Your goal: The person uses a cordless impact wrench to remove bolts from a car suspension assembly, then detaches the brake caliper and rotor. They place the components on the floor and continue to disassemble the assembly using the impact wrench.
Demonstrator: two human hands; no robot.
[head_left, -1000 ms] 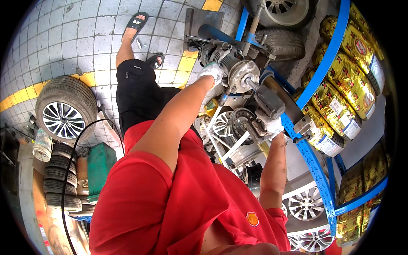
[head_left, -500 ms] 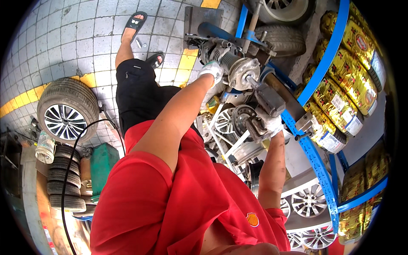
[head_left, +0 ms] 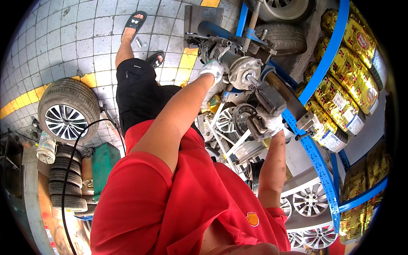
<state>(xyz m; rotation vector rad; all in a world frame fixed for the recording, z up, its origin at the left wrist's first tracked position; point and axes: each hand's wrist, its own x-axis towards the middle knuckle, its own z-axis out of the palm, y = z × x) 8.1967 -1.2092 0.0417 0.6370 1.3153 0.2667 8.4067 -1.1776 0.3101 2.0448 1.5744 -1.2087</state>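
Note:
A car strut with its coil spring (head_left: 228, 60) lies across a blue-framed spring compressor (head_left: 250, 42). At its near end is a round grey top mount (head_left: 246, 72). My left hand (head_left: 211, 71), in a pale glove, is closed against the strut's left side, its fingertips partly hidden. My right hand (head_left: 270, 121), also gloved, wraps the handle of a dark grey cordless impact wrench (head_left: 272, 101). The wrench's socket end points into the middle of the top mount. Part of the handle is hidden by my fingers.
A blue rack (head_left: 316, 157) with gold-wrapped tyres (head_left: 340, 85) rises on the right. Below the wrench stand loose wheel rims (head_left: 244, 117). Left lie a mounted wheel (head_left: 68, 112), stacked tyres (head_left: 66, 178), a green container (head_left: 104, 165) and a black hose (head_left: 67, 191).

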